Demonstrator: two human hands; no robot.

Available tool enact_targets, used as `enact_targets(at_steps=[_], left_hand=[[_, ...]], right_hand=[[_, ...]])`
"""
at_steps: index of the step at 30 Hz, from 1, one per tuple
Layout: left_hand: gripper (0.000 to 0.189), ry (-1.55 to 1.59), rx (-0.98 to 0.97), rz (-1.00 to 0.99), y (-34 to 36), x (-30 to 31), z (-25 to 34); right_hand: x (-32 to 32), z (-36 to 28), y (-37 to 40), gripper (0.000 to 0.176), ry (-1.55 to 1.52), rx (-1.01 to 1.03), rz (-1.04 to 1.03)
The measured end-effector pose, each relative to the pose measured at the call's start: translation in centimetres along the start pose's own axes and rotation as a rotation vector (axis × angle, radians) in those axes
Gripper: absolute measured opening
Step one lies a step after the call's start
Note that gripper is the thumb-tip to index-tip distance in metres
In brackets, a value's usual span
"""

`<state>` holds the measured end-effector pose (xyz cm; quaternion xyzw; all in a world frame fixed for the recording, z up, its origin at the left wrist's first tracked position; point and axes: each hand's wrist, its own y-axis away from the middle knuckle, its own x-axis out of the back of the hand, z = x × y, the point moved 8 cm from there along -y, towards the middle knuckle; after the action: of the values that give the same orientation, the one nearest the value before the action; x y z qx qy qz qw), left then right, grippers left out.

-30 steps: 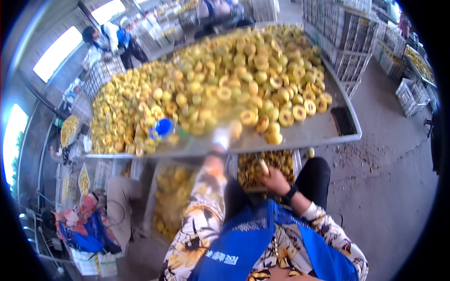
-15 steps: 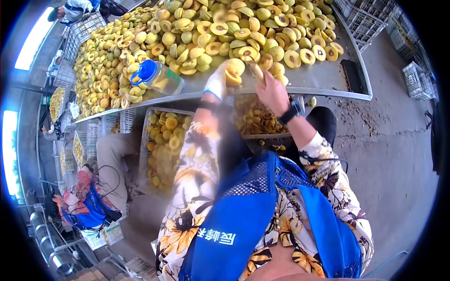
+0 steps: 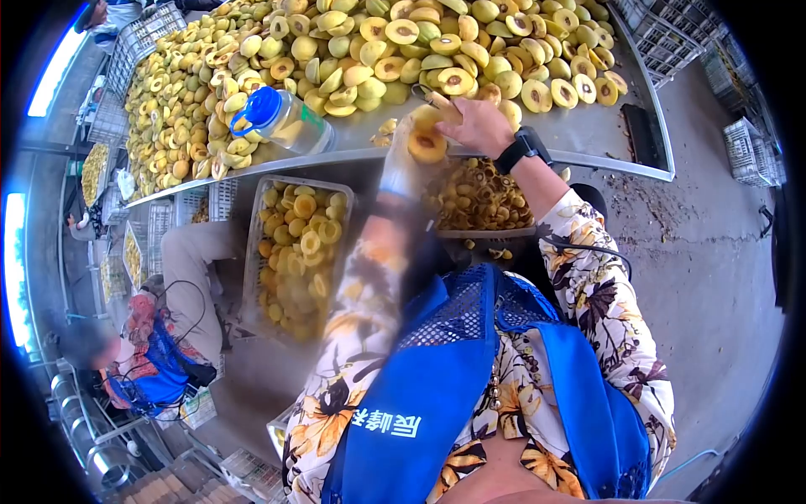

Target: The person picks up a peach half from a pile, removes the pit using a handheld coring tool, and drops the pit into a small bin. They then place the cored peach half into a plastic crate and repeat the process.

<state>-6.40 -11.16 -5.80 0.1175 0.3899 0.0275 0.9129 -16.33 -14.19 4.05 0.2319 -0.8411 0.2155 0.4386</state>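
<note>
My left hand (image 3: 400,164), in a white glove, is closed round a yellow peach half (image 3: 428,148) with its brown, cut centre facing up. Close against it, my right hand (image 3: 482,126) is bare and wraps round a wooden-handled tool (image 3: 439,102). The tool's small metal end points away to the upper left, over the pile of peach halves (image 3: 361,52). Both hands are above the near edge of the metal table (image 3: 579,134). A crate of brown scraps (image 3: 483,197) sits below them.
A plastic bottle with a blue lid (image 3: 290,122) lies on the table to the left. Below stands a crate of peach halves (image 3: 295,244), beside a seated person in a blue vest (image 3: 164,365). Stacked crates (image 3: 659,38) are at the far right.
My right hand has come left and up against the peach half. The tool now points away over the pile. My left hand has lowered slightly, and its peach half shows its cut face.
</note>
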Motion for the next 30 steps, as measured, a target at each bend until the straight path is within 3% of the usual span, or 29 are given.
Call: enact_targets(at_steps=[1,4,5,8,9,12,14,16,20,24,25,28,30], left_hand=[[0.023,0.271,0.099,0.048,1.3,-0.8,-0.4],[0.027,0.126,-0.022,0.154,1.0,0.4,0.5],[0.029,0.065,-0.044,0.169,0.9,0.5,1.2],[0.041,-0.009,0.135,0.002,1.0,0.3,1.4],[0.041,-0.156,0.043,0.0,0.4,0.8,1.9],[0.041,-0.347,-0.076,0.088,0.0,2.1,2.2],[0.042,-0.15,0.05,0.276,1.4,1.7,2.0],[0.043,-0.12,0.092,0.261,1.5,1.9,1.7],[0.048,-0.214,0.216,0.152,1.6,2.0,0.5],[0.06,-0.49,0.274,0.042,2.4,-0.2,-0.6],[0.068,-0.51,0.306,-0.031,3.3,-1.9,-0.1],[0.058,-0.051,0.178,-0.054,4.9,-3.7,0.1],[0.056,-0.222,0.053,0.049,4.2,-1.9,-1.3]], right_hand=[[-0.5,0.2,-0.1,0.049,0.035,-0.02,-0.003],[-3.8,3.8,-0.2,0.043,0.015,-0.135,0.052],[-3.8,5.0,-0.3,0.04,-0.049,-0.184,0.176],[-1.5,4.9,0.5,0.039,-0.2,-0.183,0.296],[-0.5,4.2,1.1,0.041,-0.277,-0.094,0.389],[-1.0,4.2,3.0,0.043,-0.312,-0.147,0.352],[-1.9,3.5,4.7,0.043,-0.277,-0.138,0.303],[-2.7,3.0,6.2,0.043,-0.257,-0.139,0.193],[-4.2,4.8,7.3,0.046,-0.453,-0.302,0.205],[-5.9,3.1,6.8,0.039,-0.61,-0.067,0.321],[-5.8,3.1,7.0,0.038,-0.668,-0.2,0.243],[-5.5,3.6,7.3,0.05,-0.984,-0.518,0.149],[-5.7,3.8,7.3,0.041,-0.765,-0.483,0.216]])
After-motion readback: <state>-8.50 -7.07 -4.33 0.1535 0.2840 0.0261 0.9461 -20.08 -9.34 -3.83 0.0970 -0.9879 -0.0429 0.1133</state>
